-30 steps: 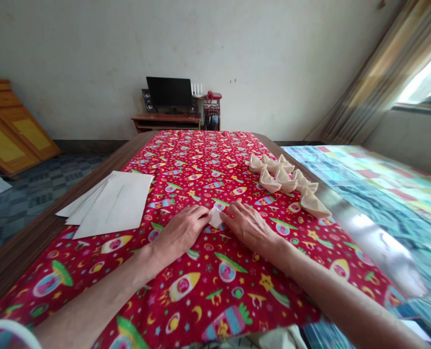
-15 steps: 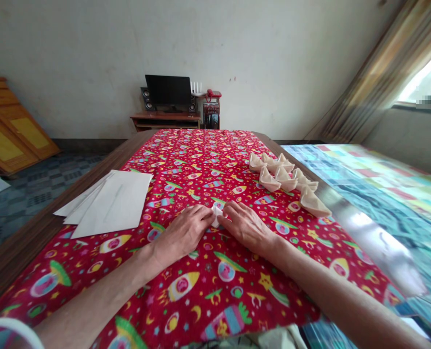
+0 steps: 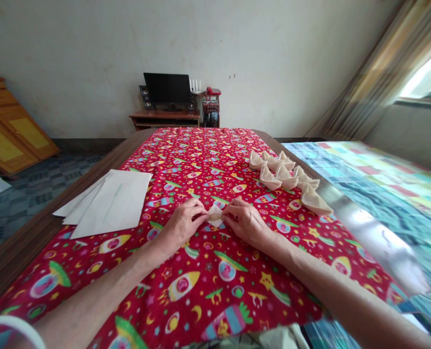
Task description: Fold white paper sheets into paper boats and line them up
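Between my two hands, just above the red patterned cloth [image 3: 186, 286], is a small folded piece of white paper [image 3: 215, 211]. My left hand [image 3: 186, 220] pinches its left corner between thumb and fingers. The right corner is pinched by my right hand [image 3: 247, 223]. Its middle shows an opening with a tan, shaded inside. Several folded paper boats [image 3: 315, 201] stand grouped on the cloth to the right, pale cream in colour. A fanned stack of white paper sheets [image 3: 117, 203] lies on the left, the top one bearing a faint greenish mark.
The cloth covers a dark wooden table [image 3: 102, 165]. Beyond its far end stand a monitor [image 3: 167, 88] with speakers and a red telephone [image 3: 211, 91]. A bed [image 3: 346, 169] runs along the right side. A wooden cabinet [image 3: 11, 128] is at the left.
My hands have drawn slightly apart, the left one moving left. The folded paper between them has spread wider, and its tan inside now shows.
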The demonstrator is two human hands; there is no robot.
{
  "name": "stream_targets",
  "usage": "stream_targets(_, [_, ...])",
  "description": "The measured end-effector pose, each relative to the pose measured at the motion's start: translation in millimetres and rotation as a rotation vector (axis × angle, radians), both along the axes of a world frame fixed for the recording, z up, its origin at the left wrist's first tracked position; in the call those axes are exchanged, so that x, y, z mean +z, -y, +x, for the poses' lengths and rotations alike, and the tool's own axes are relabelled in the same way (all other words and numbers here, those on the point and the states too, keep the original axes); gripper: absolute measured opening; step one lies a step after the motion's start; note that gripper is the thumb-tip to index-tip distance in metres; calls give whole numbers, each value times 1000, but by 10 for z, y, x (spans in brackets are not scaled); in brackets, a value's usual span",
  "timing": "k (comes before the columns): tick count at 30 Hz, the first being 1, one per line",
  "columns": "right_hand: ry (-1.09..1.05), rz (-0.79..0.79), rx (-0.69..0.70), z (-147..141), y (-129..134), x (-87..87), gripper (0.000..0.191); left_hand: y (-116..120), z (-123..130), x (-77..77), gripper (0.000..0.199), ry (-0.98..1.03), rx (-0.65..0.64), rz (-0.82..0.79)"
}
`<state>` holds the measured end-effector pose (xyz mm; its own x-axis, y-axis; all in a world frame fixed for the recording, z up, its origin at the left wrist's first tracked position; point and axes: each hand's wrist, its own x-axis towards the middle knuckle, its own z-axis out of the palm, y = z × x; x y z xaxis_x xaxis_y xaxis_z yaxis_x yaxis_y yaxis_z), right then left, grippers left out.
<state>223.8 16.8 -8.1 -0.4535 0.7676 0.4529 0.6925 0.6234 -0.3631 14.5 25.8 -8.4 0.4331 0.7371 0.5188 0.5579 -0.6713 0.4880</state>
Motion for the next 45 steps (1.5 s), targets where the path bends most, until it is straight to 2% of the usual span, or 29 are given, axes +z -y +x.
stream_targets(8, [6,-65,-101,-3,0,23,15,-39,-4,-47,11,-34,68,-29])
stream_targets(14, [29,29,-87,0,-69,-106,20,-38,-11,-86,11,-30,72,-26])
stream_targets(18, [40,149,-114,-18,-56,-181,20,-40,-10,-86,15,-59,93,-18])
stream_targets(21, [94,205,-162,-31,-26,-185,19,-36,7,-72,15,-81,106,-16])
stream_targets(26, [201,189,-188,-19,-7,-165,17,-19,26,-51,18,-108,149,-33])
stream_targets(32, [157,261,-167,-12,35,-150,18,5,32,-22,19,-98,158,-42])
stream_targets(37, [261,173,-192,-72,81,12,14,-7,6,-37,16,-112,155,-42])
stream_targets(40, [307,123,-172,-82,70,61,15,1,-36,-48,16,-102,137,12])
stream_targets(42, [266,105,-137,-64,42,46,17,29,-65,-26,19,-104,127,35])
stream_targets(45, [87,58,-103,-37,-12,-3,19,92,-82,36,26,-125,130,2])
